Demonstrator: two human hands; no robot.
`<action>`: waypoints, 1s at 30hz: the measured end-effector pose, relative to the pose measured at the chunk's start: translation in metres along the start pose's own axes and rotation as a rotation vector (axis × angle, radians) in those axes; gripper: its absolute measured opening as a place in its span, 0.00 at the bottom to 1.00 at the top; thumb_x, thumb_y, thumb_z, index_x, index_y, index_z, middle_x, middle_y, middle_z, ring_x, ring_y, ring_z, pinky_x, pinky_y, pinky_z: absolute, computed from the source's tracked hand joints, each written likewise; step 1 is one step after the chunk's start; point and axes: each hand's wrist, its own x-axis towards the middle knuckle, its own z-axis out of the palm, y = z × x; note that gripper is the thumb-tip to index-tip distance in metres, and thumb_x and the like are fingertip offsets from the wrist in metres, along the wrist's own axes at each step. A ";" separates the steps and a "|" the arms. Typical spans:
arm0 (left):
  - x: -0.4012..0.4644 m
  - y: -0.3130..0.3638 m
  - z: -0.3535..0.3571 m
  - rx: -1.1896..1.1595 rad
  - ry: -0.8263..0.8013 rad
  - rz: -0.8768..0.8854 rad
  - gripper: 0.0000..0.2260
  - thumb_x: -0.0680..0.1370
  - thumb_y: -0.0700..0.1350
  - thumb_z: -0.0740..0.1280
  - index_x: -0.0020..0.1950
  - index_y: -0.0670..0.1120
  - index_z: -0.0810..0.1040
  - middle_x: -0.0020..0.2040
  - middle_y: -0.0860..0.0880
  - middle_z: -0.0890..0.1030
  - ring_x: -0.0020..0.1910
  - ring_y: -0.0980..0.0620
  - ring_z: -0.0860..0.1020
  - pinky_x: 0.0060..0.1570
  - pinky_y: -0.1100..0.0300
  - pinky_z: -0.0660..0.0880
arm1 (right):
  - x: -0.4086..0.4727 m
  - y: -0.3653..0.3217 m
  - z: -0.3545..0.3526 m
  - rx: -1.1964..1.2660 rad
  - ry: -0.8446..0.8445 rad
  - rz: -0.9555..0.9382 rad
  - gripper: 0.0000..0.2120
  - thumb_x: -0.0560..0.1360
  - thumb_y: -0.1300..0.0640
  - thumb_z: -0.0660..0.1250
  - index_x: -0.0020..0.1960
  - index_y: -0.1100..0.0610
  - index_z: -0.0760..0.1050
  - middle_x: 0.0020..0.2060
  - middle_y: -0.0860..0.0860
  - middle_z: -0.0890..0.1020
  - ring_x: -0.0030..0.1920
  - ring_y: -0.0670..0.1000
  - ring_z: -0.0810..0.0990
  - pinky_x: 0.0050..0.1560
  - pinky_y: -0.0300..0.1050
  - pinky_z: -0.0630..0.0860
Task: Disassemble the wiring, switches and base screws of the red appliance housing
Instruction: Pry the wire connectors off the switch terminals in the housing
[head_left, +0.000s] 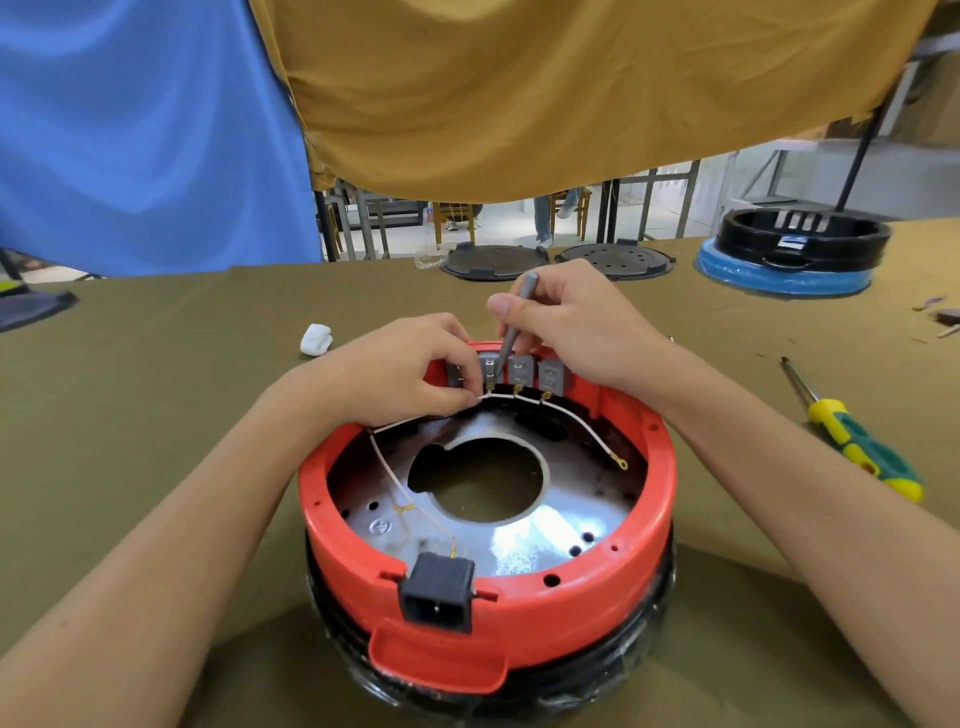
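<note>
At the centre of the table (156, 395), right below me, I see the red housing (587, 587), open side up, sitting on a black base (644, 670). Along its rim at 12 o'clock stand the grey switches (521, 370), with a white wire (524, 396) running beneath their terminals and trailing off to a ring lug at 2 o'clock. My left hand (405, 374) pinches that wire at the leftmost switches, fingers curled tight. My right hand (576, 322) grips a thin grey tool (514, 327), fingers wrapped round it, tip down at a switch terminal. Inside the housing lies a metal plate (545, 535) with a round hole. A black socket (438, 592) sits in the rim at 6 o'clock, a thinner wire leading to its pins. At 10 o'clock from the housing lies a white wad (316, 339). At 3 o'clock lies a screwdriver (852, 436) with a yellow and green handle. Two dark discs (493, 261) lie at 12 o'clock, far back, and a black ring (800, 239) on a blue one at 1 o'clock.
</note>
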 end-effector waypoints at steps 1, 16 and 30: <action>0.000 0.000 0.000 -0.002 -0.002 -0.004 0.05 0.75 0.47 0.73 0.43 0.59 0.82 0.53 0.57 0.75 0.51 0.62 0.75 0.53 0.71 0.67 | 0.000 0.001 0.000 0.006 0.000 0.009 0.14 0.79 0.50 0.68 0.39 0.57 0.80 0.31 0.53 0.84 0.33 0.49 0.82 0.43 0.47 0.78; 0.000 -0.001 0.000 -0.008 -0.006 -0.020 0.04 0.75 0.49 0.72 0.44 0.59 0.82 0.53 0.59 0.74 0.51 0.62 0.76 0.56 0.63 0.68 | -0.016 -0.009 -0.011 -0.240 -0.099 -0.215 0.08 0.76 0.52 0.72 0.42 0.55 0.85 0.33 0.52 0.85 0.36 0.56 0.81 0.40 0.51 0.76; -0.001 -0.001 0.000 -0.013 -0.021 -0.020 0.04 0.75 0.48 0.73 0.44 0.58 0.83 0.54 0.58 0.74 0.52 0.62 0.75 0.53 0.73 0.66 | -0.009 -0.003 -0.005 0.005 -0.005 0.021 0.15 0.80 0.52 0.68 0.44 0.63 0.81 0.34 0.55 0.85 0.37 0.52 0.83 0.54 0.57 0.79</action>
